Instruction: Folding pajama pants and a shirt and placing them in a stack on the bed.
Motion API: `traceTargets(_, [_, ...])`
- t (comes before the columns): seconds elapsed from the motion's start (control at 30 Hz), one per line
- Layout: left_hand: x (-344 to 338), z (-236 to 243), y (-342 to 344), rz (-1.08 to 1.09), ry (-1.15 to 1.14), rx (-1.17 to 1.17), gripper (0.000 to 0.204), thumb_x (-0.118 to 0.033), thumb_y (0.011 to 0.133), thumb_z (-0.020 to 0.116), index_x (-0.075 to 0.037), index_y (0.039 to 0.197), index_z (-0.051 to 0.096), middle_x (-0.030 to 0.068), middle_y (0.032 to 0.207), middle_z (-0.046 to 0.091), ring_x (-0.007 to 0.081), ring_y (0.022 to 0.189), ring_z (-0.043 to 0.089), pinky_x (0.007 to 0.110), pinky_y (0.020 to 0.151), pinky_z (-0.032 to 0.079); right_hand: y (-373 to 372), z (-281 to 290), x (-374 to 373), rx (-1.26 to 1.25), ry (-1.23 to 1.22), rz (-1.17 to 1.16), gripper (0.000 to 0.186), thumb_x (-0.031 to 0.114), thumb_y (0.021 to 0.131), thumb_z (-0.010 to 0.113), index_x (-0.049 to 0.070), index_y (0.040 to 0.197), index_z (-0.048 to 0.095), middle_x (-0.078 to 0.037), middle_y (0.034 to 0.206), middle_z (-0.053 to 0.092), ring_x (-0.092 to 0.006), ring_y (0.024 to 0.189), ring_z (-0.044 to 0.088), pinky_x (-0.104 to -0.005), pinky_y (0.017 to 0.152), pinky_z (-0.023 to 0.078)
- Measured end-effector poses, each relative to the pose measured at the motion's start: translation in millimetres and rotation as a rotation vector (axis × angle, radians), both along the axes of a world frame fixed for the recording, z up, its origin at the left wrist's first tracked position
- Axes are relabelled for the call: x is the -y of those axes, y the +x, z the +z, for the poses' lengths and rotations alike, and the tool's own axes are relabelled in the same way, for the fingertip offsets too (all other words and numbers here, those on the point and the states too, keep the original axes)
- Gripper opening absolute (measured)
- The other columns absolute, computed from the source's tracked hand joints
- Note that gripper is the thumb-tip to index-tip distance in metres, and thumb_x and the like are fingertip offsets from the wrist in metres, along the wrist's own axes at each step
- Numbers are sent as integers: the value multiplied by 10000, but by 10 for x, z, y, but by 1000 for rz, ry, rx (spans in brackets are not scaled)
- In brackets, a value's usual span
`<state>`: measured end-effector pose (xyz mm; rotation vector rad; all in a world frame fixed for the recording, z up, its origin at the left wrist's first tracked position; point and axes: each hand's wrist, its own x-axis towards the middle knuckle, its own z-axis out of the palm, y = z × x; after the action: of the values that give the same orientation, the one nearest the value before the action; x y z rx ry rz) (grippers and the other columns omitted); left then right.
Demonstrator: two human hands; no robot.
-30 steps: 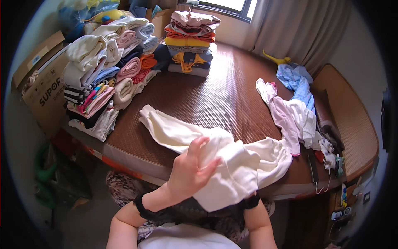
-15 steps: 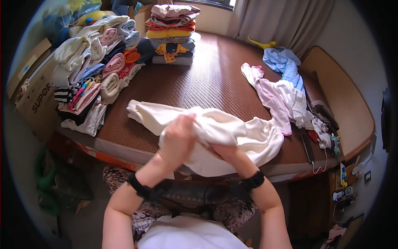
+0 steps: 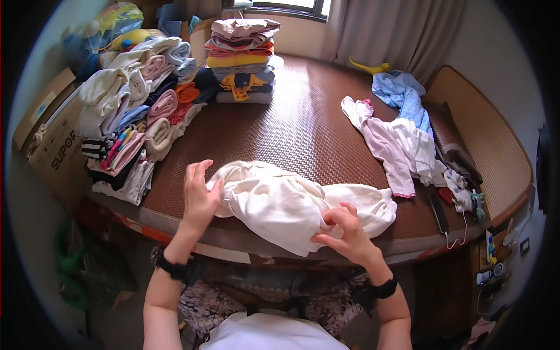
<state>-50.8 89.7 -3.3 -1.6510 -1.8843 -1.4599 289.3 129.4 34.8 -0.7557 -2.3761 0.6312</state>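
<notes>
A cream-white garment (image 3: 274, 204) lies bunched near the front edge of the bed, its folds heaped in the middle and one flatter part stretching right. At its left end is my left hand (image 3: 200, 195), fingers spread and thumb close against the cloth, holding nothing. My right hand (image 3: 350, 236) rests over the garment's right-hand side. Its fingers are bent, with the thumb and forefinger apart and touching the fabric. The garment's exact kind cannot be made out in this bunched state.
Piled folded clothes (image 3: 157, 108) stand at the left beside a cardboard box (image 3: 58, 146). A tall clothes stack (image 3: 242, 61) rises at the back. Loose pink, white and blue clothes (image 3: 396, 140) lie right, near a dark phone (image 3: 437, 214) with a white cable and a yellow toy (image 3: 370, 67).
Both hands were close together gripping the garment's middle; they have moved apart, left hand leftward and right hand rightward. The garment's left part, stretched out before, is now gathered into the bundle.
</notes>
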Motion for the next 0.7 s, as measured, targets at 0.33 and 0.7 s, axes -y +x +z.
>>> traceTargets(0.33, [224,133,1023,-403,-16,-118,205,-110,821,672,33,921,564,149,763,574,349,685,597,415,600,488,-230,26,137,-91,119,28,186,109,766,734,64,868,585,-50,855,591,-274,953,571,-433,1010,300])
traceTargets(0.7, [539,140,697,-1023,-551,1343,171,-92,928,563,-7,1076,563,32,1027,610,66,954,559,233,835,441,48,221,309,-33,233,25,182,168,778,747,72,767,592,-23,933,649,-235,972,586,-395,944,343])
